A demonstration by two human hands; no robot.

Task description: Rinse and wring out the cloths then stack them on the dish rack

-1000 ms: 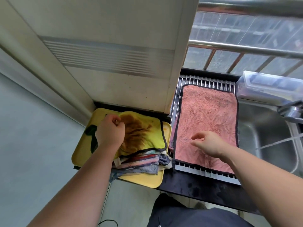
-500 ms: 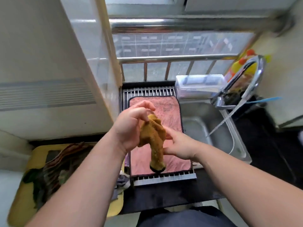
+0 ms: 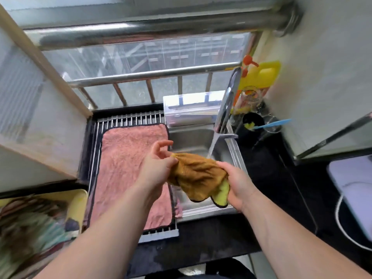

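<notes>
A stained yellow-brown cloth [image 3: 198, 176] is bunched between both hands above the steel sink [image 3: 193, 141]. My left hand [image 3: 158, 164] pinches its left end, with some fingers lifted. My right hand [image 3: 236, 182] grips its right end, where a yellow corner hangs down. Water runs from the tap [image 3: 226, 105] onto the cloth's top edge. A pink cloth [image 3: 128, 164] lies flat on the metal dish rack [image 3: 130, 119] left of the sink. A pile of other cloths [image 3: 30, 224] sits on a yellow tray [image 3: 80, 200] at the lower left, blurred.
A clear plastic box [image 3: 189, 109] stands behind the sink. Bottles, a glass and a blue-handled tool [image 3: 269, 123] crowd the right of the tap. A cabinet side [image 3: 40, 125] rises at the left. A white appliance [image 3: 354, 190] sits on the black counter at the right.
The left hand took the stained cloth off the tray pile and carried it right; both hands now hold it spread over the sink under running water. The view swung right.
</notes>
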